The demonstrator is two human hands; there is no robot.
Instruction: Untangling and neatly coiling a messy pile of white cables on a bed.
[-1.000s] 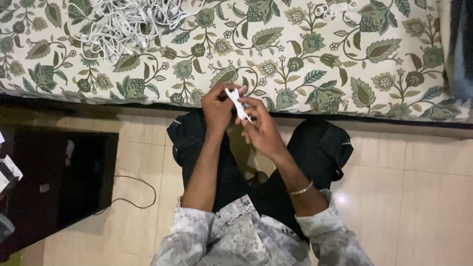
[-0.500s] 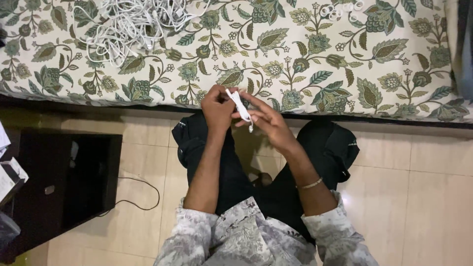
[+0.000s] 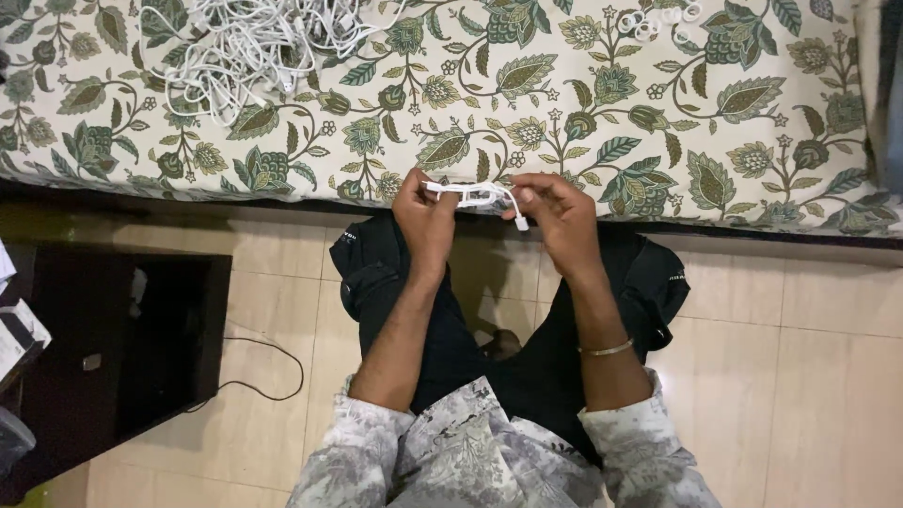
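the left hand (image 3: 425, 214) and the right hand (image 3: 562, 214) hold a small folded bundle of white cable (image 3: 467, 194) stretched flat between them, just off the near edge of the bed (image 3: 658, 113). the left hand pinches one end of the bundle between thumb and fingertips, its other fingers curled in; the right hand pinches the other end, at three o'clock from the left, and a short tail with a white plug (image 3: 520, 224) hangs from under its thumb. held taut and level like this, the loops lie side by side rather than sagging, which looks like a way of keeping the coil neat while both ends stay under control

the bed is covered with a cream sheet printed with green leaves and flowers. at about eleven o'clock from the hands, well apart on the sheet, lies a loose tangled heap of white cables (image 3: 249, 42). at about one o'clock, near the far edge of the view, sits a little cluster of small white rings (image 3: 658, 17), too small to tell more

below the hands are the person's dark trousers (image 3: 376, 273), a thin bracelet (image 3: 607, 349) on the right wrist, and a tiled floor (image 3: 809, 376). at nine o'clock a dark cabinet (image 3: 122, 329) stands with a thin black wire (image 3: 268, 362) looping on the tiles beside it
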